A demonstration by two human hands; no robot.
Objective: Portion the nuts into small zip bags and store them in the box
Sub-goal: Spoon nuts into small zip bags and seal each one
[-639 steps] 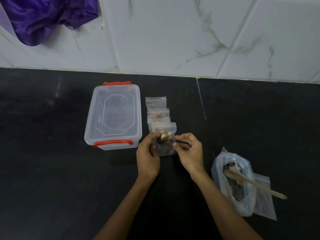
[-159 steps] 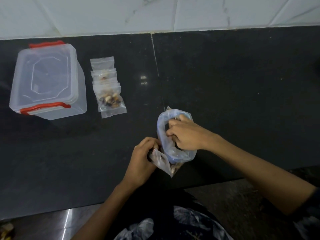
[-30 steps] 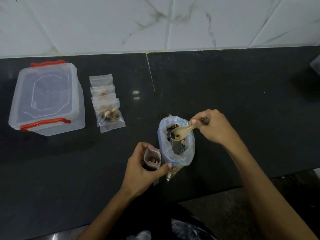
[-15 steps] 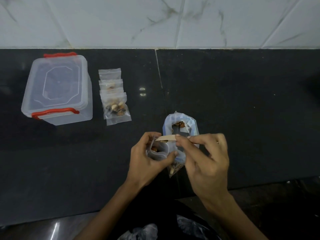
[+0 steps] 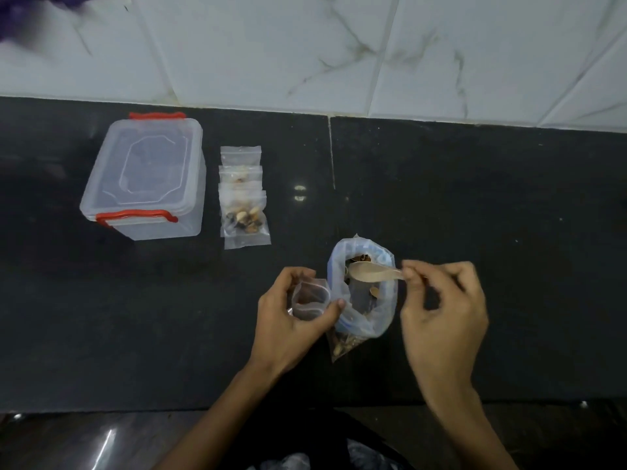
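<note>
A small zip bag (image 5: 309, 299) is held upright and open-mouthed in the curled left hand (image 5: 288, 320), pressed just beside the big bag of nuts (image 5: 364, 293), which stands between the two hands. A wooden spoon (image 5: 375, 272) is pinched by its handle in the fingertips of the right hand (image 5: 441, 307); its long axis lies level, left to right, with the bowl over the mouth of the big bag. The small bag lies just to the left of the spoon bowl, so only a short sideways carry is judged to be needed, and nothing stands in the way. Filled bags (image 5: 245, 212) are laid in an overlapping row beside the shut box (image 5: 146, 178), well apart on the dark counter (image 5: 475, 198).
</note>
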